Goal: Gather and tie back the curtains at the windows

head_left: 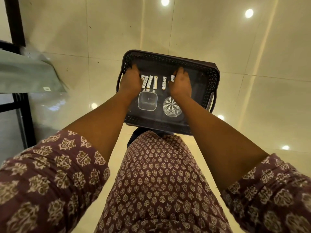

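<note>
No curtain in view: both hands, left and right, fingers curled among batteries in tray; curtain step seemingly not begun.

Head camera looks steeply down, close above the tray

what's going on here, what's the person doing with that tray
A person in a patterned purple garment is bent over a dark perforated tray on a glossy tiled floor. Both hands are inside it: the left hand and right hand sit at either end of a row of white batteries. Nearer the person sit a clear square container and a cut-glass bowl, both apparently empty. No curtains or window ties are in view, so the curtain task isn't visibly under way.
</note>
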